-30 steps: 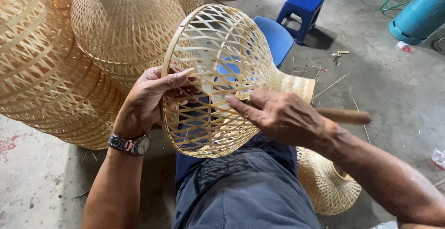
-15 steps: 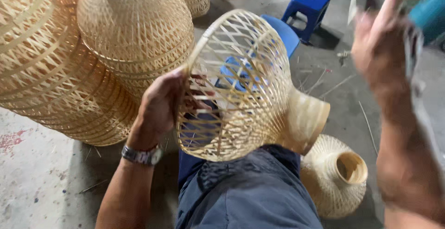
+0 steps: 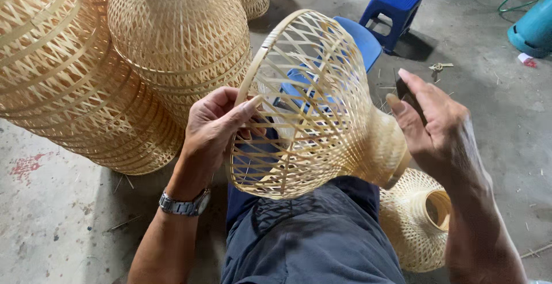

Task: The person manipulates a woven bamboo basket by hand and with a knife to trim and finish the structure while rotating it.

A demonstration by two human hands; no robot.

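Note:
An open-weave bamboo lampshade (image 3: 322, 117) lies tilted on my lap, its wide mouth facing left and its narrow neck to the right. My left hand (image 3: 213, 129) grips the rim, thumb hooked over the edge, with a metal watch (image 3: 184, 204) on the wrist. To the right of the neck, my right hand (image 3: 443, 129) is raised with its fingers apart from the weave. A dark flat tool (image 3: 411, 100) shows between its thumb and fingers, mostly hidden by the hand.
Stacked woven shades (image 3: 57, 88) fill the left, and another tall one (image 3: 178, 37) stands behind. A small finished shade (image 3: 417, 221) lies on the concrete floor by my right leg. A blue stool (image 3: 394, 8), a blue seat (image 3: 359, 39) and a teal cylinder (image 3: 532, 28) are further back.
My right hand left the shade's side, swung up high to the right, and has come back down beside the neck. The shade has tilted, and my left hand still holds the rim.

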